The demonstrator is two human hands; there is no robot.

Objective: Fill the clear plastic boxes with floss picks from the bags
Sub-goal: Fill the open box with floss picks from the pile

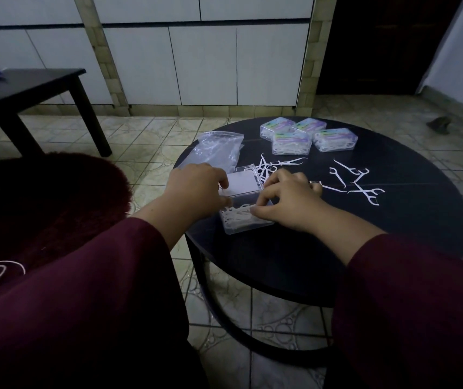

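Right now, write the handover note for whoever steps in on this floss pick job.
Left hand: grips the left edge of the open clear box at the near-left of the round table.
Right hand: fingers curled at the box's right edge, over the picks inside.
Open box: partly filled, lid raised behind it.
Done: four closed, filled boxes at the far side.
Left: loose floss picks scattered right of the hands, more behind the lid; the plastic bag lies far left, with some picks visible inside. Finish this box and close it.
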